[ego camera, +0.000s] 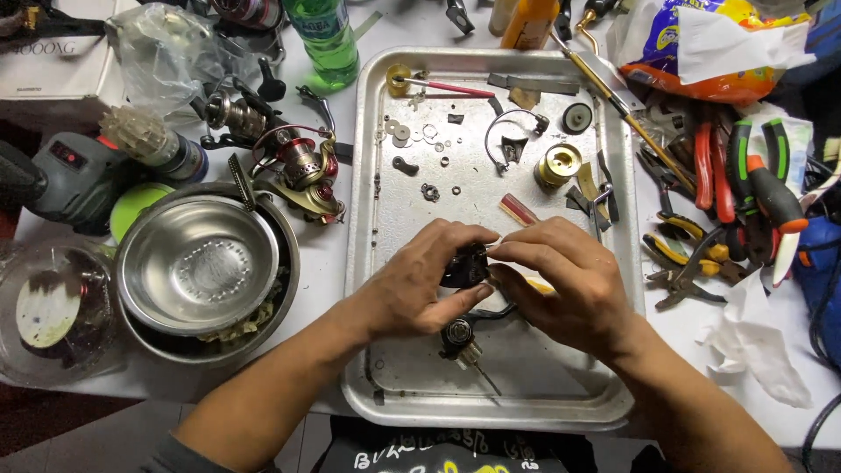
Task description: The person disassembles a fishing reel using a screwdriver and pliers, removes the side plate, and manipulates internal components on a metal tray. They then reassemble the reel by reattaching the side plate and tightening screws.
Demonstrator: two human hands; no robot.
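Both hands over metal tray, 6 o'clock part. Left hand grip closed around black reel body; right hand fingertips pinched on its top edge. Gold spool at 1 o'clock; steel bowl at 9 o'clock on bench.

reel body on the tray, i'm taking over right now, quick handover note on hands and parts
Left hand grips the black reel body over the metal tray; right hand pinches at its top. 
Done: reel is stripped; gold spool, bail wire and washers lie loose at the tray's far end. 
Left: body still in hand, parts unassembled. 
Another reel sits left of the tray, pliers right.
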